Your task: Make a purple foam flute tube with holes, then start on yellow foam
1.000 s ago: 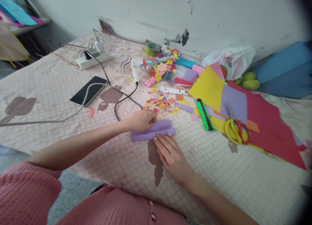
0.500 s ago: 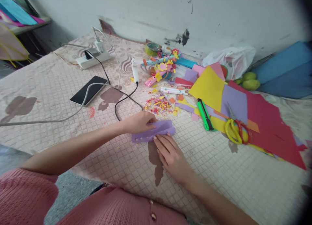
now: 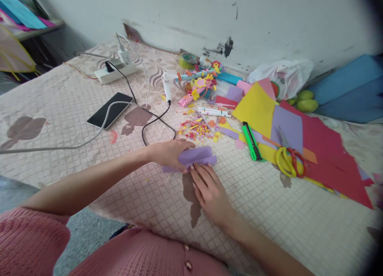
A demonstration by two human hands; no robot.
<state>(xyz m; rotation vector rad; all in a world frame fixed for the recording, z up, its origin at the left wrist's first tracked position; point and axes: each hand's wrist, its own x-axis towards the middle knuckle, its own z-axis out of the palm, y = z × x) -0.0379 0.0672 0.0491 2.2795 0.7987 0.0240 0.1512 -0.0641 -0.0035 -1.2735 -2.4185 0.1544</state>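
Observation:
A folded sheet of purple craft paper (image 3: 201,153) lies on the tablecloth in front of me, its near edge rolled or bent up. My left hand (image 3: 171,154) reaches over the paper's left half, with thumb and fingers around it and the thumb at the near edge. The fingertips of my right hand (image 3: 211,190) press the near edge close to the left thumb, holding the paper there. The row of white dots along that edge is now mostly covered by my left hand.
Beyond the paper lie colourful paper scraps (image 3: 194,129) and a white glue gun (image 3: 166,87) with a black cord. To the right are a green box cutter (image 3: 251,141), scissors (image 3: 287,160) and coloured sheets (image 3: 321,148). A phone (image 3: 110,109) and power strip (image 3: 116,73) stand left.
My left hand has moved toward me, from the paper's far side down to its near edge beside the right fingertips. My right hand has barely moved.

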